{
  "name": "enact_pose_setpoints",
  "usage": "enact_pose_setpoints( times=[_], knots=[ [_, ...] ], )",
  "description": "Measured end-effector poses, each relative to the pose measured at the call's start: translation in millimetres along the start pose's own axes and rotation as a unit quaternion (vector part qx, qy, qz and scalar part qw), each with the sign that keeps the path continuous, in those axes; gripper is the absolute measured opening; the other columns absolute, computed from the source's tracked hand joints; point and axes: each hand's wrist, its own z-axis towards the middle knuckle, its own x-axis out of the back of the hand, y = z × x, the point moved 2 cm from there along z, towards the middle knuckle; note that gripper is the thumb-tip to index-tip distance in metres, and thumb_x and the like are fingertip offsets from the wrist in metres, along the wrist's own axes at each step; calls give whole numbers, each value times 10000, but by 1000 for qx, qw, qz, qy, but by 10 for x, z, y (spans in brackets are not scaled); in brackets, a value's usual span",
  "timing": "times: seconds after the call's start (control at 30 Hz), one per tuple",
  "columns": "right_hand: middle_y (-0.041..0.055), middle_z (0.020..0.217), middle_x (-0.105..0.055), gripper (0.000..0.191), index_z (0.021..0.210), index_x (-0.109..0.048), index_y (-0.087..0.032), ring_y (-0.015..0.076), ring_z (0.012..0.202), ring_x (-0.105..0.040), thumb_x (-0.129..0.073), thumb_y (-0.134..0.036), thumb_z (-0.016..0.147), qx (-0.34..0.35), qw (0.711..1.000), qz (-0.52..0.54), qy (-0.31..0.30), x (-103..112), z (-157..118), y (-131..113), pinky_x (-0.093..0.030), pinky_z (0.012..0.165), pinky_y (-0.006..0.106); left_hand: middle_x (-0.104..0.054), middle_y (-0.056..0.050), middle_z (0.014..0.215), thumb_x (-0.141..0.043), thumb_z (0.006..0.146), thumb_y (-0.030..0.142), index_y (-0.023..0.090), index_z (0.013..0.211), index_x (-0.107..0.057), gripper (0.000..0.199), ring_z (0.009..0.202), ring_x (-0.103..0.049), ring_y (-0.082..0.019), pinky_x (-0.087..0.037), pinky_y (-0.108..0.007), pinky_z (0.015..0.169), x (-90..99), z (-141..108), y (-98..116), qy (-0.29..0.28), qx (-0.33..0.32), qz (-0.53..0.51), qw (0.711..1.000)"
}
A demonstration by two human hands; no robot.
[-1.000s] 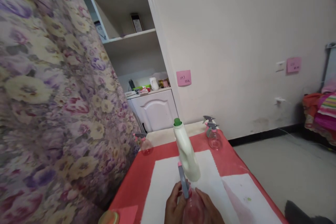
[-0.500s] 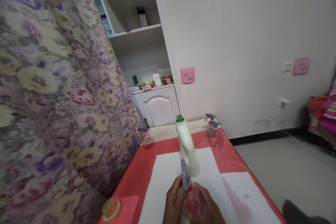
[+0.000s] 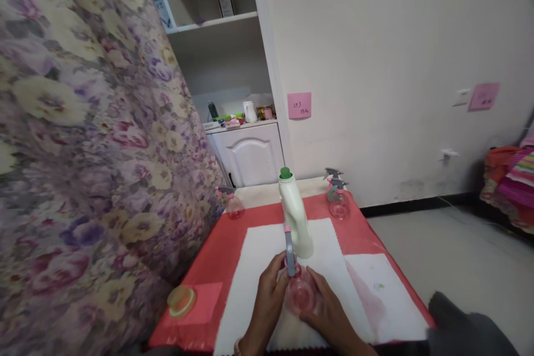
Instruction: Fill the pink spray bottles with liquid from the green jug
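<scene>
Between my hands is a clear pink spray bottle (image 3: 301, 293) with a grey trigger head and a pink nozzle tip pointing away from me. My left hand (image 3: 267, 297) has its fingers closed around the neck, just under the trigger head. On the other side, my right hand (image 3: 331, 311) is curled around the round body. Just beyond stands a pale green-white jug bottle (image 3: 297, 214) with a green top, upright on a white cloth (image 3: 254, 267).
The red-covered table (image 3: 208, 267) carries a pink spray bottle (image 3: 234, 207) far left, and more spray bottles (image 3: 340, 206) far right. A round yellowish tub (image 3: 181, 301) sits near left. White paper (image 3: 387, 295) lies right. A floral curtain (image 3: 104, 178) hangs along the left.
My view has tilted down, so the table and hands appear higher and more of my forearms shows. Both hands still hold the spray bottle in front of the jug bottle.
</scene>
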Motion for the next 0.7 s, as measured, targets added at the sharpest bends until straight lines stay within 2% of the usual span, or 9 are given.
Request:
enact_pose_setpoints(
  times=[0.2, 0.47, 0.53, 0.6, 0.7],
  knots=[
    [111, 1418, -492, 822, 1416, -355, -241, 291, 1318, -464, -747, -383, 707, -10, 1000, -4, -3, 14, 4, -23, -355, 1123, 446, -726, -54, 1090, -579, 861, 316, 210, 1131, -666, 302, 1000, -644, -228, -485, -328, 911, -53, 7, -32, -36, 1, 1, 999],
    [109, 1408, -498, 831, 1419, -357, -243, 301, 1314, -465, -749, -371, 698, 2, 1000, -4, 0, 5, -1, -13, -364, 1121, 465, -722, -57, 1091, -583, 850, 337, 200, 1113, -673, 310, 1034, -632, -237, -474, -323, 933, -41, -14, -100, -35, 14, -26, 999],
    [108, 1401, -498, 758, 1410, -374, -244, 292, 1302, -474, -714, -373, 744, -5, 1000, -4, 10, 60, 9, -53, -392, 1103, 460, -716, -58, 1108, -568, 862, 338, 203, 1134, -659, 317, 1032, -631, -233, -471, -321, 933, -42, -16, -105, -38, 10, -29, 999],
    [103, 1358, -523, 600, 1367, -439, -249, 277, 1246, -516, -642, -372, 816, 0, 1000, -5, 26, 147, 49, -174, -454, 1039, 432, -712, -57, 1117, -547, 878, 331, 204, 1146, -647, 314, 1022, -635, -225, -469, -316, 930, -49, -17, -103, -47, 9, -28, 998],
    [83, 1218, -580, 397, 1262, -553, -262, 234, 1042, -600, -561, -365, 879, 31, 999, -4, 35, 264, 178, -479, -522, 878, 359, -710, -59, 1131, -535, 884, 312, 203, 1173, -633, 324, 1030, -635, -222, -460, -318, 941, -56, -19, -87, -56, 5, -21, 998]
  ],
)
